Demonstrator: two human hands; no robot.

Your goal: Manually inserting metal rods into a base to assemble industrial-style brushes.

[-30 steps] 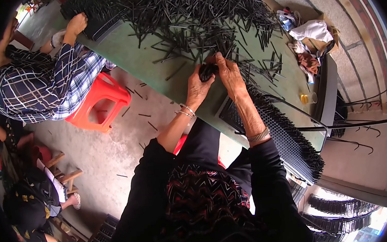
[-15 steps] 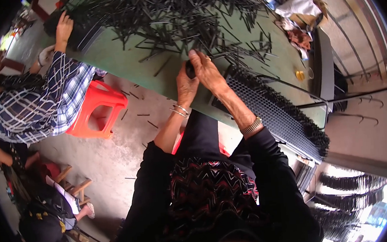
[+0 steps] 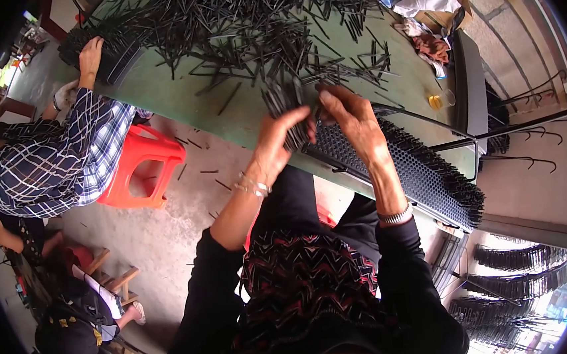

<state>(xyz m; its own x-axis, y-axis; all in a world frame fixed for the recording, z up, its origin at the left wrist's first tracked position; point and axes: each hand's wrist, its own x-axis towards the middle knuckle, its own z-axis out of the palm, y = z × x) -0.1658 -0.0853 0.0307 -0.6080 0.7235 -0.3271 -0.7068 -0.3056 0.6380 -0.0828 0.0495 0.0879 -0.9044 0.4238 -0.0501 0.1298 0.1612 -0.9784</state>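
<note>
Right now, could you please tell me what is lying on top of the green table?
A heap of thin black sticks covers most of the green table; a black perforated rack sits at its near edge. Both hands cover part of the rack there.

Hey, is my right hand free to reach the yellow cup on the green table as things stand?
Probably not at once: the right hand is busy gripping black sticks with the left hand. The yellow cup sits farther right, nothing blocking the way.

Workshop: stick-strewn worktable (image 3: 225, 112), filled racks (image 3: 422, 166)
</note>
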